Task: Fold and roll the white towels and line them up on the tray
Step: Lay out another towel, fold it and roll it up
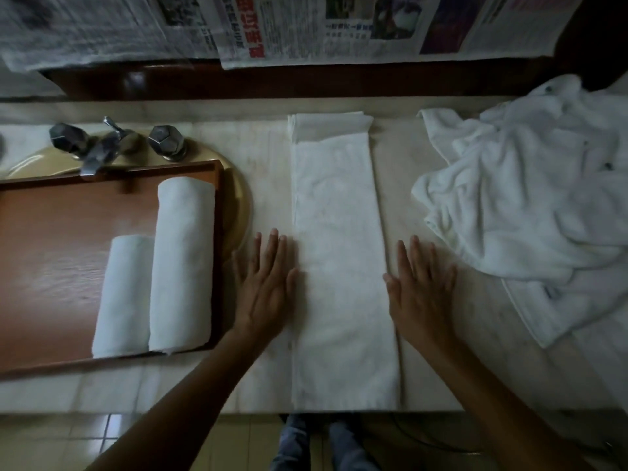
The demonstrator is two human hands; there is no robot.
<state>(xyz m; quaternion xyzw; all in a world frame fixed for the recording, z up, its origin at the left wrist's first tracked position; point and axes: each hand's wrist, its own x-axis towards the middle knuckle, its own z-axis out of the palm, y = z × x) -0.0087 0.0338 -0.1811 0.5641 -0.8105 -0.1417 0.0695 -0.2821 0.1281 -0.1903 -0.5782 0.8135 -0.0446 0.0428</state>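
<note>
Flanking folded towel, flat left hand, right hand, tray beside, towel pile right

Folded towel strip lies mid-counter; tray left over the sink, two rolled towels side by side on it; loose towel pile right; taps behind tray.

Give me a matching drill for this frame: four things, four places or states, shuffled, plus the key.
Things:
1. rolled towels
2. folded towel
3. towel pile
4. tap

Places or states:
A. crumpled, at the counter's right end
B. above the tray's far edge
C. flat long strip between the two hands
D. side by side on the tray

Pairs: 1-D, 2-C, 3-A, 4-B
</note>
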